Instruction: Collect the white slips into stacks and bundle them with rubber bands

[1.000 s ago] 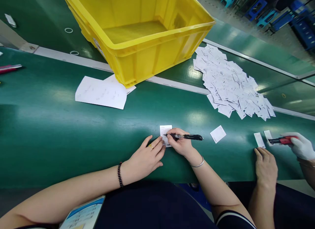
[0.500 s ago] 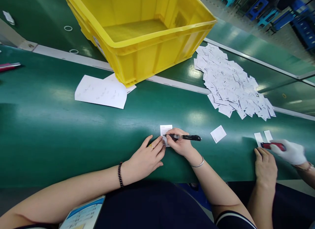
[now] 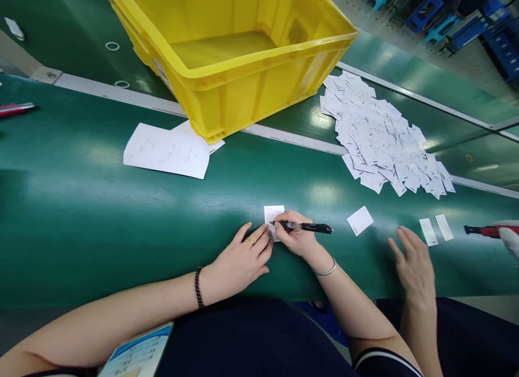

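Observation:
A small white printed card [image 3: 274, 210] lies flat on the green tabletop in front of me. My left hand [image 3: 239, 262] rests palm down with fingers stretched, its fingertips on the card's lower left edge. In my right hand [image 3: 299, 240] is a black pen [image 3: 318, 227], pinched between thumb and fingers, its tip touching the card. The right hand partly hides the card's right side. A single white card [image 3: 360, 221] sits to the right, apart from my hands.
A large yellow crate [image 3: 251, 96] stands at the back, beside a handwritten paper sheet [image 3: 166, 152]. A heap of white cards [image 3: 377, 133] lies back right. At right are a co-worker's bare hand [image 3: 417, 266], gloved hand [image 3: 511, 240], red-and-black tool [image 3: 484, 231] and two card strips [image 3: 428, 232].
My hands, pen and card stay practically in place. The co-worker's bare hand has moved left off the card strips, while the gloved hand with the red tool has moved right.

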Demonstrator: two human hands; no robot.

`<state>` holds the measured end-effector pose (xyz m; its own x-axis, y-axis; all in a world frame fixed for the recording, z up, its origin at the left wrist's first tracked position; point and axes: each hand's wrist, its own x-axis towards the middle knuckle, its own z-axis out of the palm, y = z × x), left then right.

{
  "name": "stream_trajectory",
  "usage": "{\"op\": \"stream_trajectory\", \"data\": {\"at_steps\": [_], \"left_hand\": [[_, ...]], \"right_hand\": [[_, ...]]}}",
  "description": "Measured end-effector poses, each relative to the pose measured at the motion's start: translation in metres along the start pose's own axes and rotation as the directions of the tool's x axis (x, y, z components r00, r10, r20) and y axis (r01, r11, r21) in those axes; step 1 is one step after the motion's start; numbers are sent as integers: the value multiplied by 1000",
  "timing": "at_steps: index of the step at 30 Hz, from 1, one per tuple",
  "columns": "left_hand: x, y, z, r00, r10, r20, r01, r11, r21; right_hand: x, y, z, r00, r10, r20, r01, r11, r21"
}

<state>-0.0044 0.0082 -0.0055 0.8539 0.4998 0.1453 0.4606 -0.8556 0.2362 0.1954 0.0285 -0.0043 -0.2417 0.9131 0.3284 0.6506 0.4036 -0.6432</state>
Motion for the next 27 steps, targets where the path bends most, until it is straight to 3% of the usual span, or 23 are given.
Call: {"op": "stream_trajectory", "data": {"at_steps": [3, 8, 13, 16, 18, 21, 24, 27], "left_hand": [[0, 0, 1, 1000, 2, 4, -2, 1000, 4], [0, 0, 1, 1000, -4, 8, 4, 1000, 7], [-1, 1, 1, 1000, -5, 8, 5, 1000, 3], [-2, 3, 0, 1000, -11, -9, 11, 1000, -7], [-1, 3, -2, 999, -19, -27, 19, 1000, -13], [0, 3, -6, 998, -28, -60, 25, 998, -53], [-1, 3, -8, 987, -63, -147, 41, 987, -152], [-4, 1, -5, 962, -109, -252, 52, 973, -226]], "right_hand": [[-2, 2, 1, 1000, 0, -18, 0, 1000, 7], [-4, 7, -4, 988, 139, -62, -132, 986, 106], [0, 15, -9, 992, 119, -39, -122, 990, -76], [0, 19, -8, 981, 190, -49, -189, 982, 26], [0, 20, -7, 944, 326, -45, -309, 925, 221], [1, 18, -7, 865, 500, 32, -443, 733, 517], [4, 13, -9, 825, 561, 69, -463, 600, 653], [9, 10, -13, 814, 577, 65, -440, 541, 717]]}}
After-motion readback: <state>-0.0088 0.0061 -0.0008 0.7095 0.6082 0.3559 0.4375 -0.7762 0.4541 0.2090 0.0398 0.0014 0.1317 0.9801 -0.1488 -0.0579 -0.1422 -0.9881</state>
